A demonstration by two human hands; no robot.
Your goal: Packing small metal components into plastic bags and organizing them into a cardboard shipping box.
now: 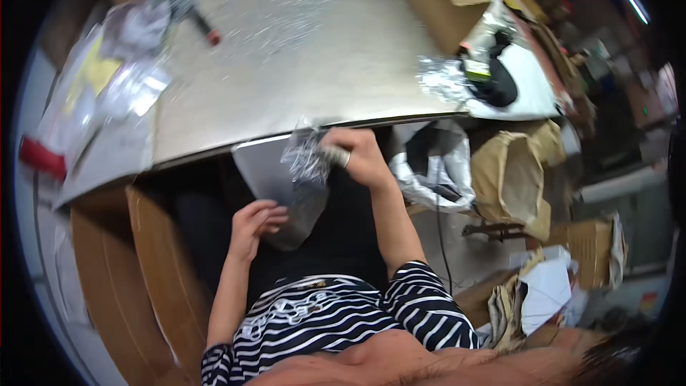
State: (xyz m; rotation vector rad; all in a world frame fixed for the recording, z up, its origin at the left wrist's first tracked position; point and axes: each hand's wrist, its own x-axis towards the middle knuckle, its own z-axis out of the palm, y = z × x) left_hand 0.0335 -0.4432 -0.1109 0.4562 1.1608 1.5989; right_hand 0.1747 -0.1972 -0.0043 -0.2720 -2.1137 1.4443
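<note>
My right hand is closed around a bunch of crinkled clear plastic film, just below the table's front edge. From that bunch a see-through plastic bag hangs down over my lap. Behind it, a flat pale grey sheet leans close to the table edge; the film partly covers it. My left hand is beside the bag's lower left part, its fingers apart and slightly bent, with nothing seen in them. Whether those fingertips touch the bag I cannot tell.
The table bears clear plastic scraps, a dark tool with a red end and an opened cardboard box. A black item lies at its right. A silvery sack and a brown paper sack stand right; cardboard stands left.
</note>
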